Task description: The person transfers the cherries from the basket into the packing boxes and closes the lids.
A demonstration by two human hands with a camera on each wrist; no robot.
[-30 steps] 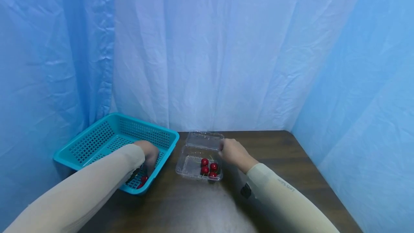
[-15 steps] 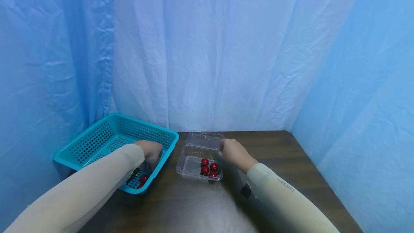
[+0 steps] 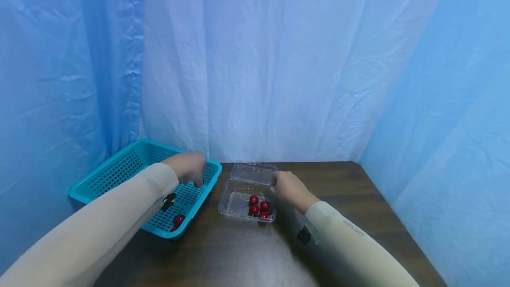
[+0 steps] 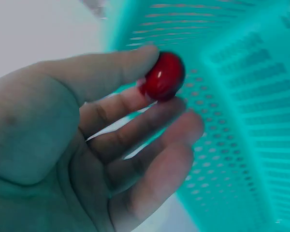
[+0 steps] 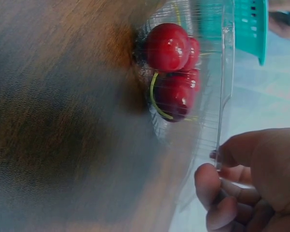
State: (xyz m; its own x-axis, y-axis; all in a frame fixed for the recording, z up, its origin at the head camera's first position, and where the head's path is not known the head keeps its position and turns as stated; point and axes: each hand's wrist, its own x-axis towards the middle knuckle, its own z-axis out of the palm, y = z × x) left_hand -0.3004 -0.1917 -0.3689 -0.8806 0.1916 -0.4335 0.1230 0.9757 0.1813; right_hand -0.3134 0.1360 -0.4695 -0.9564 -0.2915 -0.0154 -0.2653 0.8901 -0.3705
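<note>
In the left wrist view a round red cherry [image 4: 165,76] is pinched between the thumb and fingertips of my left hand [image 4: 116,121]. The head view shows this left hand [image 3: 190,166] raised over the right part of the turquoise basket [image 3: 175,234]; the cherry cannot be made out there. My right hand [image 3: 292,189] is at the right edge of a clear plastic clamshell box [image 3: 231,207], whose lid [image 3: 253,172] lies back. In the right wrist view, the right thumb and fingers [image 5: 208,181] pinch the box rim. Several cherries [image 5: 169,48] with green stems sit together inside the box.
A few more cherries [image 3: 178,220] lie in the basket's near corner. Basket and box stand side by side on a dark wooden table [image 3: 342,185], a narrow gap between them. Blue-white curtains [image 3: 255,65] hang behind and at both sides.
My left hand has risen from the basket floor and moved slightly right, uncovering more of the mesh. My right hand and the box have stayed in place.
</note>
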